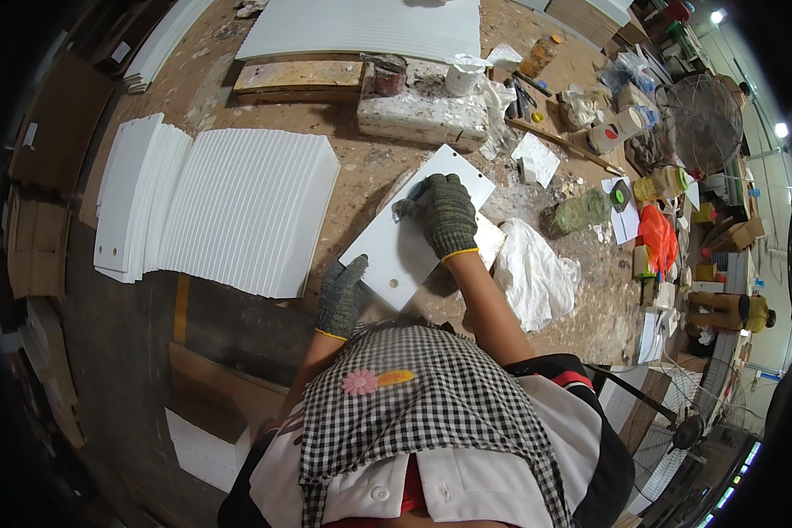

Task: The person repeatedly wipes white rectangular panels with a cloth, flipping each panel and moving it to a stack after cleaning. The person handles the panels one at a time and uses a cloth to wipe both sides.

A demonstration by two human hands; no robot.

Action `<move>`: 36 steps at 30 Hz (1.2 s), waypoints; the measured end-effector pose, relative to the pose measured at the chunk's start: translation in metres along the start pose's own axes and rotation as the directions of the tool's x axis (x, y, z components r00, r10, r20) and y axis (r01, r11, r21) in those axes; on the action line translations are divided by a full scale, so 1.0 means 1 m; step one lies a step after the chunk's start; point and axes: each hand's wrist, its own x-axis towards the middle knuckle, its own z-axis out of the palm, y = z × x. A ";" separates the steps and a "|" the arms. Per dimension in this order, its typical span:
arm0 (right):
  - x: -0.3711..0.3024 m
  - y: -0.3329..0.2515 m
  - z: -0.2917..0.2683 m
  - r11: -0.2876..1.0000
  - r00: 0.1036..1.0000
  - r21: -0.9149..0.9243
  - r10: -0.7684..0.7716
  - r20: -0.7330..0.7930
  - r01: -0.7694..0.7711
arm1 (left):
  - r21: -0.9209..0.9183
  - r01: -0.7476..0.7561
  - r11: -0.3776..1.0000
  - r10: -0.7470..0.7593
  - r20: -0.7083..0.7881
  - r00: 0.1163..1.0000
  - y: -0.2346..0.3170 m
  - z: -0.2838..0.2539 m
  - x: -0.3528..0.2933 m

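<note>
A white rectangular board (394,246) with small holes lies tilted on the brown workbench (370,167). My left hand (340,296), in a grey knit glove, grips the board's near left edge. My right hand (444,214), also gloved, presses on the board's upper part, holding a small grey rag or pad (407,208) against it. A checked apron covers my chest at the bottom of the view.
A fanned stack of white boards (220,207) lies to the left. A stained foam block (422,114) with cups and a tin stands behind. A white plastic bag (537,273), jars, tape rolls and clutter fill the right. More white panels (361,26) lie at the back.
</note>
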 end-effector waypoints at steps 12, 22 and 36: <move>0.026 0.105 -0.030 0.975 0.966 -0.027 0.212 -0.150 -0.218 | 0.126 -0.010 0.992 0.013 -0.022 1.000 0.019 0.018 -0.006; 0.041 0.190 -0.019 0.382 0.923 0.869 0.338 0.184 -0.313 | 0.051 0.072 0.996 -0.068 -0.075 0.995 0.021 0.025 -0.004; 0.034 0.107 -0.029 0.583 0.983 0.793 0.065 0.173 -0.178 | 0.001 0.072 0.997 -0.072 -0.082 0.994 0.020 0.026 -0.010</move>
